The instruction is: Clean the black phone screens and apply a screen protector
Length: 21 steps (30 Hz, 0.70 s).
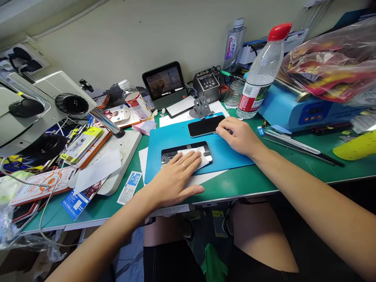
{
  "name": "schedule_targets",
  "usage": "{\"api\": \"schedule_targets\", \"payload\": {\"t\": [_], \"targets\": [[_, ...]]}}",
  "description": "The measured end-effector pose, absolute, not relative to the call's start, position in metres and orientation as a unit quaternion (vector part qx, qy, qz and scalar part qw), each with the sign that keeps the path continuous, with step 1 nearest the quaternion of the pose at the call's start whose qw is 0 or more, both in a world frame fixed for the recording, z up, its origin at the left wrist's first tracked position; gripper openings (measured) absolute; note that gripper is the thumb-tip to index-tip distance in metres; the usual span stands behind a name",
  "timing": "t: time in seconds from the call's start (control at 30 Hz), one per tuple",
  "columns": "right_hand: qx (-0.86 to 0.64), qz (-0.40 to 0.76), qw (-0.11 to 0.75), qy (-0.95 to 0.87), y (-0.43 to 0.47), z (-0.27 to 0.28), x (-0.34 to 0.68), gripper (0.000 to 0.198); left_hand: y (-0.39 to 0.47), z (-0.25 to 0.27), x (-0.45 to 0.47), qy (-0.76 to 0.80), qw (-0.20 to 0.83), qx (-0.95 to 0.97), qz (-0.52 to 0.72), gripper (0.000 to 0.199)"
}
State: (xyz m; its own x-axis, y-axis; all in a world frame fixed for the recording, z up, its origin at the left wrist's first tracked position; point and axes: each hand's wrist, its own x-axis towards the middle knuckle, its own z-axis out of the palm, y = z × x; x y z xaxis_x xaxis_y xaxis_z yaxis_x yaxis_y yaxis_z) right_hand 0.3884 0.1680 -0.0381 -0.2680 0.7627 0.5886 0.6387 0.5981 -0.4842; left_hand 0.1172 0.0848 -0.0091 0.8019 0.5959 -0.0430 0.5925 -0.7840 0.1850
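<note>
We had the near phone (169,155) lying glossy side up on the blue mat (158,137), toward the front of the table (264,180). Our left hand (176,178) lay over it, fingers nearly straight and a bit spread, resting on a thin white slip (202,162) (paper or cloth, couldn't tell) w/o gripping. Main risk, we judged: a sideways push could've made the phone skid, b/c slick glass under a loose slip gives little grip. Any grit trapped btwn them would prob. scratch the face.

Just beyond, the far phone (204,126) lay dark and flat, also on the mat. Our right hand (242,135) sat at its right end, fingers curled in; couldn't tell if they pinched anything. A careless tug there could've swung it into the near one.

Materials: both phones were rounded slabs w/ hard, shiny faces; the mat was smooth, matte, prob. rubbery. Farther right lay slim, pointed tweezers (293,143), which could mark glass if dragged over. Behind stood a clear plastic bottle (258,82), red-capped, tall and prob. easy to tip if our forearm bumped it.
</note>
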Motion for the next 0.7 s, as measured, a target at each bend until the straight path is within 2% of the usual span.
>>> {"api": "schedule_targets", "payload": {"t": [0.27, 0.47, 0.7], "targets": [[-0.445, 0.078, 0.414, -0.790, 0.168, -0.036, 0.387, 0.024, 0.087, -0.008, 0.135, 0.293, 0.095, 0.951, 0.013, 0.084], [-0.447, 0.081, 0.414, -0.789, 0.167, -0.036, 0.387, 0.024, 0.083, -0.006, 0.117, 0.308, 0.085, 0.948, 0.006, 0.072], [-0.448, 0.078, 0.419, -0.786, 0.169, -0.038, 0.388, 0.025, 0.089, -0.009, 0.134, 0.289, 0.074, 0.954, 0.013, 0.071]]}}
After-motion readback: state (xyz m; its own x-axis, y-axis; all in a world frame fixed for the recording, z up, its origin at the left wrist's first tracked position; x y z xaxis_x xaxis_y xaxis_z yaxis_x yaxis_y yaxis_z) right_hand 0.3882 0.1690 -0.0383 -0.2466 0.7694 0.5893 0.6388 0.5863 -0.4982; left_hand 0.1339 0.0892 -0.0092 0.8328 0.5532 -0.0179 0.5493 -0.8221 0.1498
